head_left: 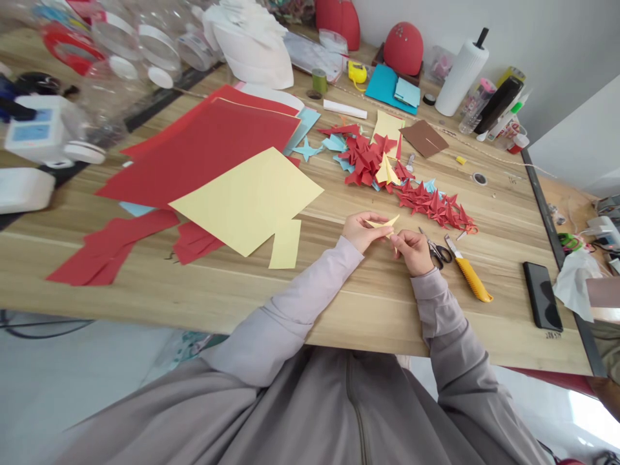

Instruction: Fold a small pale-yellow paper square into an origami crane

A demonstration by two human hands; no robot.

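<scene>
Between my two hands is a small folded yellow paper piece (393,221) with pointed ends. My left hand (364,231) grips it between thumb and fingers. With bent fingers, my right hand (411,250) pinches its lower right part; the fingers cover some of it. Just right of that hand lie black scissors (440,253) and a yellow utility knife (472,278). Beyond the hands is a pile of folded red paper pieces (364,158), with one folded yellow piece (387,170) on top. A row of red paper stars (438,205) stretches to the right.
At left lie a large yellow sheet (247,200), red sheets (194,148), red strips (111,248) and a small yellow rectangle (285,244). A phone (542,296) rests near the right edge. Clear plastic jars (159,48) and a white bottle (462,77) stand at the back.
</scene>
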